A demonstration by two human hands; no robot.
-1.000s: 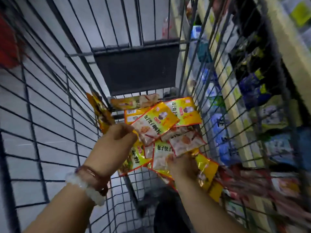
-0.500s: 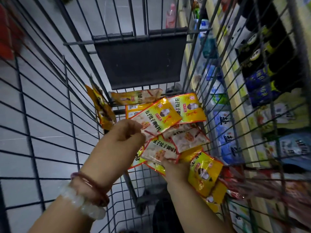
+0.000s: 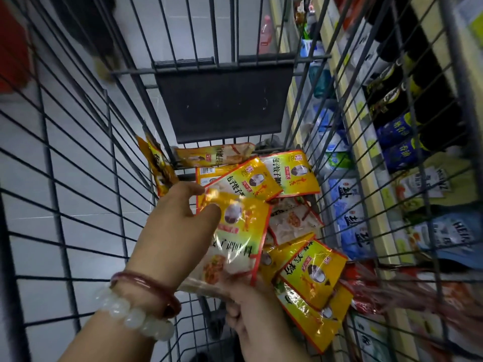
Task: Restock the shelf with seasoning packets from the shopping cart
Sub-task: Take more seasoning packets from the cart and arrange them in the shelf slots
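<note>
Both hands hold one yellow seasoning packet (image 3: pixel 236 237) above the cart's interior: the left hand (image 3: pixel 175 231) pinches its upper left corner, thumb laid across the printed face, while the right hand (image 3: pixel 251 309) grips the lower edge with curled fingers. The packet stands nearly upright, its clear lower window showing dumplings. Beneath and beyond it, loose packets (image 3: pixel 274 178) of the same yellow design lie overlapping in the wire shopping cart (image 3: pixel 78 205), some face up, one propped against the left wall; further packets (image 3: pixel 313 270) fan out just beside the right hand. A red bangle (image 3: pixel 146 286) and a white bead bracelet (image 3: pixel 133 317) circle the left wrist. Through the cart's right wall, the shelf (image 3: pixel 366 142) carries blue bags and dark bottles (image 3: pixel 407 105).
</note>
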